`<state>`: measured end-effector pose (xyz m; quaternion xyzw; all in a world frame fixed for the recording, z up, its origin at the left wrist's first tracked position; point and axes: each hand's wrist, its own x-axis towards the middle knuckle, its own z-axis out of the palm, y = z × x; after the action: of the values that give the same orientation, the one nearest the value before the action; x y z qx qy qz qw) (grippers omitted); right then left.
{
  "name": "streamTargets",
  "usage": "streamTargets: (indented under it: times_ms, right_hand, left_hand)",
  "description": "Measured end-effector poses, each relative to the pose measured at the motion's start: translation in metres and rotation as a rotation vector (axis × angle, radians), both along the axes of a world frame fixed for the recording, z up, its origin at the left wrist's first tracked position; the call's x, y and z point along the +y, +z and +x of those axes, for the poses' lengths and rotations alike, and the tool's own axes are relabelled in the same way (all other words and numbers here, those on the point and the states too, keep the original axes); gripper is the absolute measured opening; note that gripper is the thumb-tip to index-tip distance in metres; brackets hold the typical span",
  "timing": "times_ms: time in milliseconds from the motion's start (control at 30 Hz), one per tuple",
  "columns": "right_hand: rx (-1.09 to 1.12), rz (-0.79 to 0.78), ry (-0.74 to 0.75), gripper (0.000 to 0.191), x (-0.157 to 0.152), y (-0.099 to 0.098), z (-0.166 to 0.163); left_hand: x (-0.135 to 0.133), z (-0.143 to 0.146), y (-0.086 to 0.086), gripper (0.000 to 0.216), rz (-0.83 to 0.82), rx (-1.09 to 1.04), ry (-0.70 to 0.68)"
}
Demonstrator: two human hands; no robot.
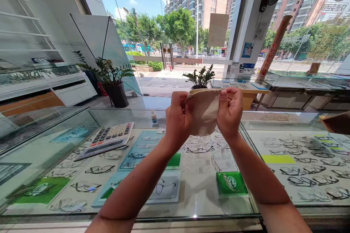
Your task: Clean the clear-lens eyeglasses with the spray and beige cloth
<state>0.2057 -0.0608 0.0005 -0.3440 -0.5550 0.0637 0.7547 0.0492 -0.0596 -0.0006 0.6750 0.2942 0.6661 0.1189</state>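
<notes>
A beige cloth (204, 113) hangs stretched between my two hands, above the glass display counter. Its top edge is folded over near the left side. My left hand (179, 114) pinches the left edge, fingers curled and thumb against the cloth. At the right edge, my right hand (230, 113) grips it between thumb and bent fingers. Below the hands, a pair of thin-framed glasses (228, 178) rests partly over a green box (222, 189) with a white logo. Dark-framed glasses (199, 149) lie in the case beneath the cloth.
On the glass counter (197, 174) lies a large calculator (109, 138) at left, with a small spray bottle (154, 116) behind it. Rows of eyeglasses (300, 181) fill the case at right. Potted plants (116, 83) stand beyond, before a glass door onto the street.
</notes>
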Motion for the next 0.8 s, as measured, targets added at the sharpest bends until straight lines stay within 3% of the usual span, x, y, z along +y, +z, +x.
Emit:
streamTargets:
  times_ms: [300,367,433,533,633,800]
  right_hand:
    - [-0.071,-0.229,0.192,0.023,0.012,-0.003,0.01]
    - [-0.107,-0.194,0.141,0.017,0.008,0.0,0.012]
    - [-0.187,-0.128,0.103,0.025,0.003,0.004,0.014]
    - [-0.336,-0.106,0.212,0.039,-0.004,0.008,0.015]
    - [-0.383,-0.109,0.279,0.02,-0.007,0.009,0.011]
    - [-0.294,-0.049,0.251,0.024,-0.006,0.009,0.009]
  left_hand:
    - [0.008,-0.022,0.019,0.017,-0.024,0.006,-0.134]
    - [0.008,-0.025,0.02,0.017,-0.041,0.02,-0.139]
    - [0.005,-0.026,0.021,0.017,-0.083,0.098,-0.153]
    - [0.0,-0.024,0.021,0.019,-0.139,0.275,-0.194]
    - [-0.003,-0.022,0.021,0.022,-0.145,0.374,-0.208]
    - [0.0,-0.026,0.023,0.025,-0.203,0.402,-0.26]
